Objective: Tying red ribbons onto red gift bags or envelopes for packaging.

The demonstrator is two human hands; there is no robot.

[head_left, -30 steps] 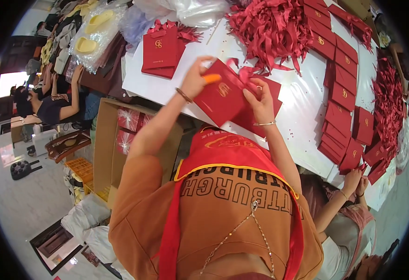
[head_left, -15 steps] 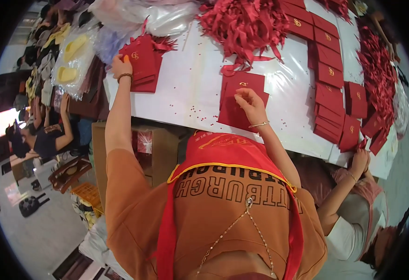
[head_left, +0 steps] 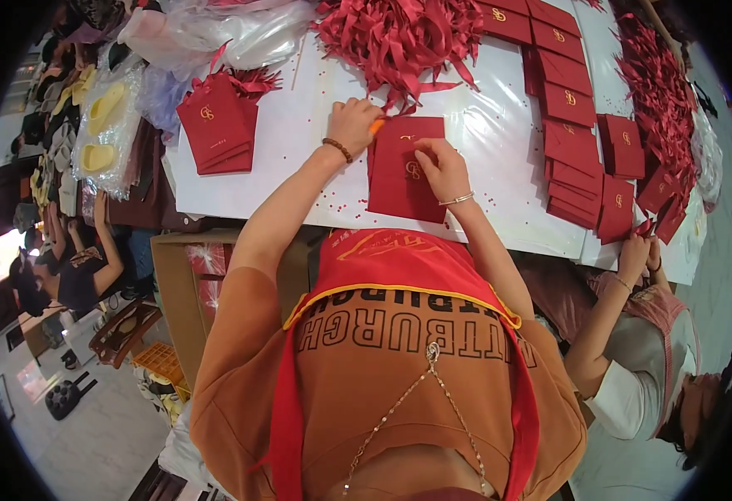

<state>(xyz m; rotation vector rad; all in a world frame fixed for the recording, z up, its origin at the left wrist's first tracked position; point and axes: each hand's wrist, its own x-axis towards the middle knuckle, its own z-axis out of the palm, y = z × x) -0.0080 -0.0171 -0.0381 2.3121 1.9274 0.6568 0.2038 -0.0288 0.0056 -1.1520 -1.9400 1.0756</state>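
Observation:
A stack of flat red paper bags (head_left: 408, 196) with gold lettering lies in front of me at the table's near edge. My left hand (head_left: 353, 129) is at its upper left corner, fingers curled beside the trailing ends of a heap of red ribbons (head_left: 408, 50). An orange tip shows on one finger; whatever these fingers grip is hidden. Over the stack's right side, my right hand (head_left: 445, 171) has thumb and forefinger pinched together; nothing can be made out between them. Farther left rests a fanned pile of red bags (head_left: 216, 134) with ribbons at the top, apart from both hands.
Rows of red bags (head_left: 570, 142) run down the right side, beside another ribbon heap (head_left: 654, 92). A co-worker's hands (head_left: 637, 255) work at the right corner. Clear plastic wrap (head_left: 266, 33) lies far left; a cardboard box (head_left: 174, 267) stands below the table edge.
My left hand has left the fanned pile and come right to the middle stack. My right hand stays pinched over that stack. The whole view has shifted slightly.

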